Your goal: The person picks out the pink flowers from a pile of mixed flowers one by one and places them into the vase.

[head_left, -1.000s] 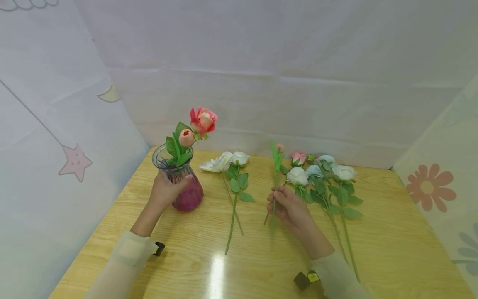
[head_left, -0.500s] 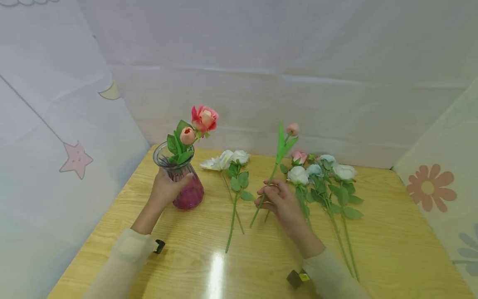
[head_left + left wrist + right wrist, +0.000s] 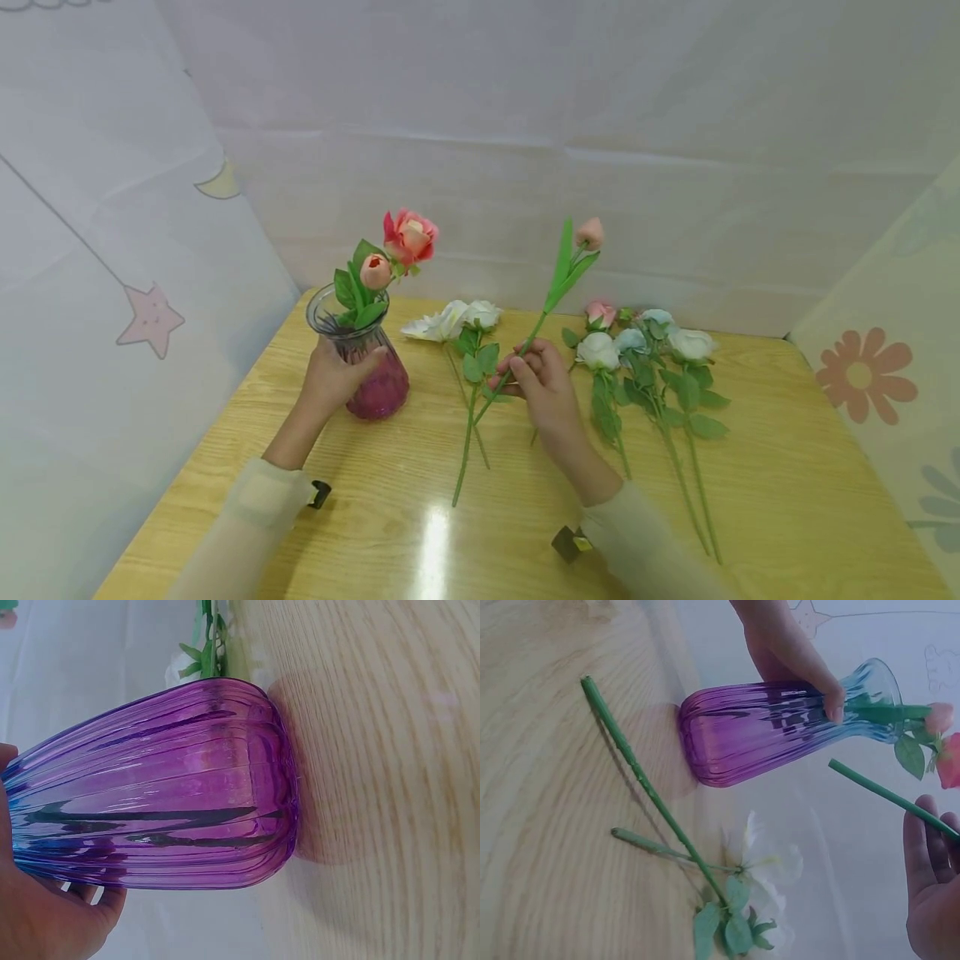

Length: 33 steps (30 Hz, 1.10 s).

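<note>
Pink tulip [image 3: 553,301], smooth and leafy, held aslant above the middle of the desk [image 3: 367,525].
Right hand [image 3: 546,392], farther left than in the earlier frame, pinches its stem [image 3: 533,334]; left hand [image 3: 334,382] grips a ribbed, translucent purple vase [image 3: 384,385] near the desk's far left corner; white blooms [image 3: 450,322] lie toward the far edge.

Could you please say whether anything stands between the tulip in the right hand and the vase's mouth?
Nothing visible separates the tulip from the vase; the white flowers lie lower, on the table. Two flowers partly fill the mouth.
</note>
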### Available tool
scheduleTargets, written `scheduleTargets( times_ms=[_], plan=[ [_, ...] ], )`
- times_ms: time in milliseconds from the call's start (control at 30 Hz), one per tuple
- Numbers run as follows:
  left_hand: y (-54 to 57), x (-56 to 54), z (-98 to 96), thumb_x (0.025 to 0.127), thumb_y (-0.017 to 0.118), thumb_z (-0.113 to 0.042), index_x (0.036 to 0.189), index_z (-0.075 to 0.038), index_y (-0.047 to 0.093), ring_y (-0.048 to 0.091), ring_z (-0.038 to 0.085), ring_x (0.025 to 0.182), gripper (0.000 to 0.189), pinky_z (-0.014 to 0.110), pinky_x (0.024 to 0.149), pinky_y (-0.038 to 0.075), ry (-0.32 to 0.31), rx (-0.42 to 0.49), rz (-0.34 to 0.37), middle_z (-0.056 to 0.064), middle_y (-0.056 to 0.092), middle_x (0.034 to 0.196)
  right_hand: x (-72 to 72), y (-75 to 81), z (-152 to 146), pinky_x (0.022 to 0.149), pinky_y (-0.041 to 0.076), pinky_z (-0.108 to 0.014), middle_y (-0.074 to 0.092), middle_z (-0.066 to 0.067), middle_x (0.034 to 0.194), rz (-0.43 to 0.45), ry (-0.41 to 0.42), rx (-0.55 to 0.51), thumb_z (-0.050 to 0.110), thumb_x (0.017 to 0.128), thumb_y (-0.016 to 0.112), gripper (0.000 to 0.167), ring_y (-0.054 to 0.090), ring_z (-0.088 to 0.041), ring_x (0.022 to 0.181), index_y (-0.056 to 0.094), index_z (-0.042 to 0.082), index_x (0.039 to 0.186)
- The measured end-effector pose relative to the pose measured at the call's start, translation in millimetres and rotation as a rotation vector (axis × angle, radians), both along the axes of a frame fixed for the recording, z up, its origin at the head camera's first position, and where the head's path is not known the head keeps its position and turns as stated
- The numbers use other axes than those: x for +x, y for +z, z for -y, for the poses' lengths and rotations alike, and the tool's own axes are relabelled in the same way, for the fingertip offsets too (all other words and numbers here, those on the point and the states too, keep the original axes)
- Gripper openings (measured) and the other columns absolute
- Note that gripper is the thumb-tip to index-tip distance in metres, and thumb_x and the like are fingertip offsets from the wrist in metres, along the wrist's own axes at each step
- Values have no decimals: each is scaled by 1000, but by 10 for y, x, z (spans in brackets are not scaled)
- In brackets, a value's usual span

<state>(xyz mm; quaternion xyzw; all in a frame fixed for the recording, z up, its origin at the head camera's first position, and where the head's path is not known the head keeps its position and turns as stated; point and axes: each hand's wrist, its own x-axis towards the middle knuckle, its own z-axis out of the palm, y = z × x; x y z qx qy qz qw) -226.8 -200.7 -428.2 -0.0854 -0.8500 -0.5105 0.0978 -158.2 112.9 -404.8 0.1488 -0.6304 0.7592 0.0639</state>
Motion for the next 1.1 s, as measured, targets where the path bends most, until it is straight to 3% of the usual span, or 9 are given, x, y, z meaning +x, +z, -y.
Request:
scheduleTargets(
  times_ms=[133, 367, 500, 700, 933, 1100],
  plan=[
    [0, 4, -3, 89, 77, -34, 153, -6, 26, 46, 42, 137, 87, 58, 113, 38, -5, 6, -8, 24, 48, 145, -14, 95, 71, 82, 62, -39, 63, -20, 103, -46, -18, 22, 15, 107, 51, 16, 72, -21, 87, 46, 4, 119],
    [1, 4, -2, 89, 77, -35, 153, -5, 26, 46, 42, 137, 87, 59, 113, 39, 0, 1, 0, 24, 48, 145, -49, 204, 180, 80, 62, -40, 65, -19, 101, -108, -39, 75, 10, 107, 49, 16, 72, -20, 87, 46, -1, 118],
    [1, 2, -1, 90, 77, -35, 153, -5, 25, 45, 42, 137, 87, 60, 113, 38, 1, 4, 0, 24, 48, 145, -61, 246, 236, 80, 62, -44, 63, -25, 102, -125, -39, 104, 9, 107, 49, 18, 72, -17, 86, 46, -4, 119],
    [9, 3, -5, 90, 77, -34, 153, -5, 26, 45, 41, 138, 85, 58, 114, 38, 3, 8, 17, 23, 48, 145, -75, 311, 306, 80, 62, -43, 64, -16, 99, -159, -19, 121, 9, 107, 48, 17, 72, -21, 87, 46, -2, 120],
    [17, 9, -5, 90, 77, -33, 153, -4, 25, 44, 41, 138, 87, 58, 115, 37, 9, 1, 30, 24, 47, 146, -96, 448, 411, 78, 63, -41, 64, -22, 98, -202, -7, 120, 6, 106, 49, 17, 72, -23, 84, 46, -5, 120],
    [10, 5, -3, 89, 77, -33, 153, -5, 26, 46, 42, 136, 86, 58, 113, 38, 4, 6, 5, 24, 48, 145, -119, 545, 500, 75, 62, -47, 61, -27, 96, -233, -2, 120, 4, 106, 48, 16, 70, -19, 80, 46, -4, 120]
  ],
)
